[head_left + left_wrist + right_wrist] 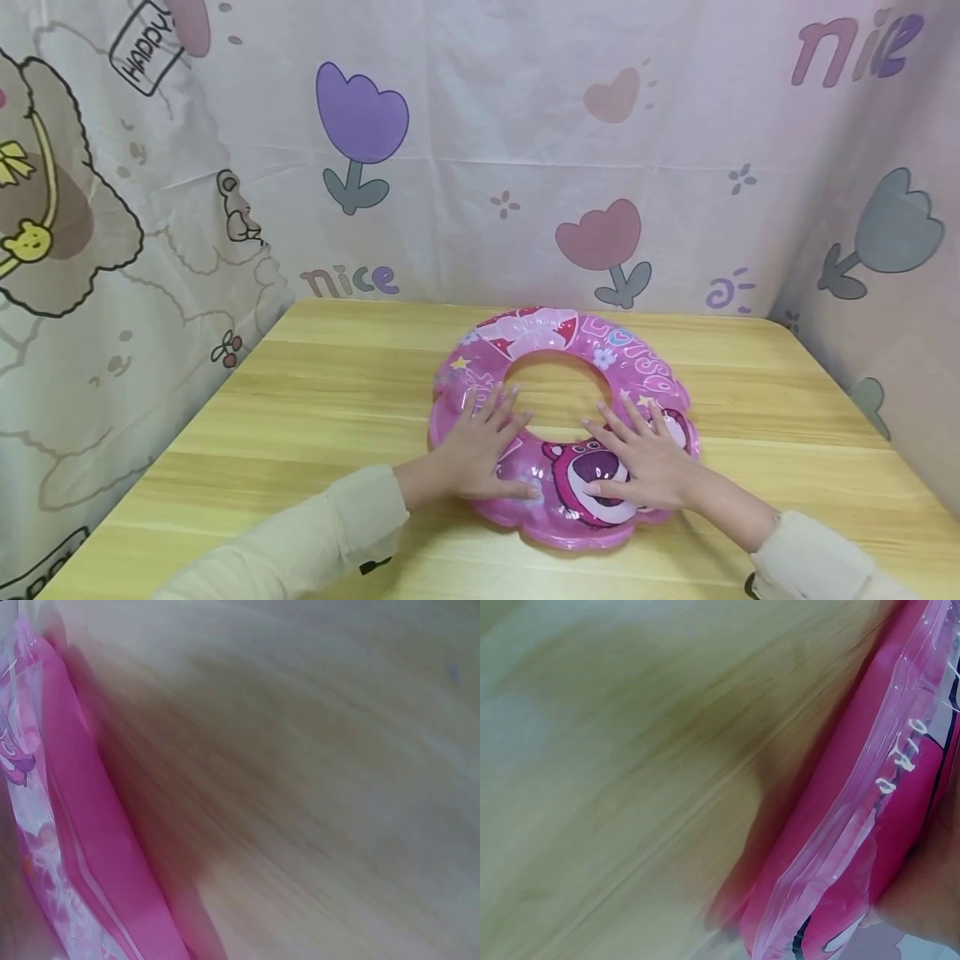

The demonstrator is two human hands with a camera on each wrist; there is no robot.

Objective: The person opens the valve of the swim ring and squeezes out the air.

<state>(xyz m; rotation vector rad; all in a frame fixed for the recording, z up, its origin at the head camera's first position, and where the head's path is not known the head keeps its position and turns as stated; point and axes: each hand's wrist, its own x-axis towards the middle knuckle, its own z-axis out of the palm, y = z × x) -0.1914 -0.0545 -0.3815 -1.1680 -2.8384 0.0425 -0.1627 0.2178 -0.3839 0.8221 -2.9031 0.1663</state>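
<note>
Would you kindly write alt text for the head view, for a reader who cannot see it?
A person's left hand and right hand rest spread on a pink inflatable ring printed with a bear face, lying on a wood-grained table. Behind is a pale backdrop with printed tulips and the word "nice".

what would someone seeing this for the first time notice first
The bright pink ring lying on the wood-grain table draws the eye first, with a cartoon bear face printed on its near side. Next come the left hand and right hand, spread on the ring's near half. Behind the table, a large purple tulip stands out on the pale backdrop, left of centre.
</note>
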